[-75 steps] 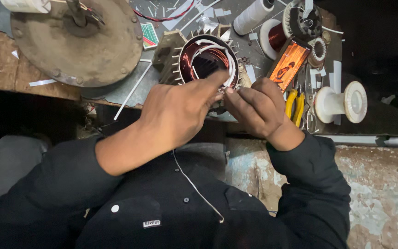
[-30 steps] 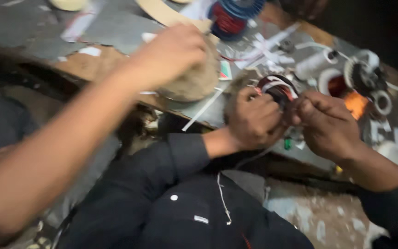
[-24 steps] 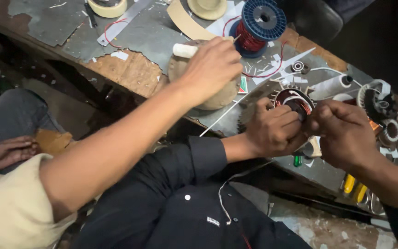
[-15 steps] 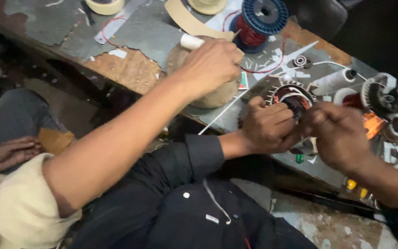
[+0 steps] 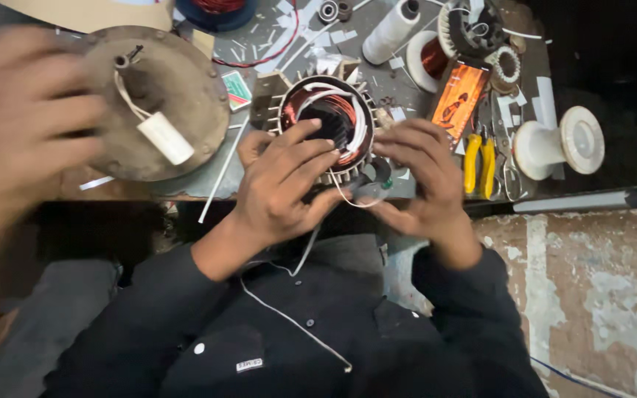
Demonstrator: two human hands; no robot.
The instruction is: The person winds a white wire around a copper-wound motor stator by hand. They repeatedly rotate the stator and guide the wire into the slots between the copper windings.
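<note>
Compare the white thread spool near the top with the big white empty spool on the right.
The thread spool is a slim tube wound full of white thread; the empty spool is bare, with wide round flanges. The thread spool lies mid-bench; the empty one lies at the right edge. Both are white and lie tipped over.

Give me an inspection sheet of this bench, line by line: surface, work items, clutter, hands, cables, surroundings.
Surface: worn grey workbench, littered with white paper scraps.
Job's things: motor stator with copper windings and white insulation, at the bench edge.
Clutter: round metal motor cover with white capacitor, white thread spool, yellow-handled pliers, empty white bobbin.
Grippers: left hand fingers rest on the stator; right hand pinches at its lower rim. A co-worker's blurred hand at left.
Cables: white cord across the dark shirt.
Surroundings: patchy concrete floor.
</note>
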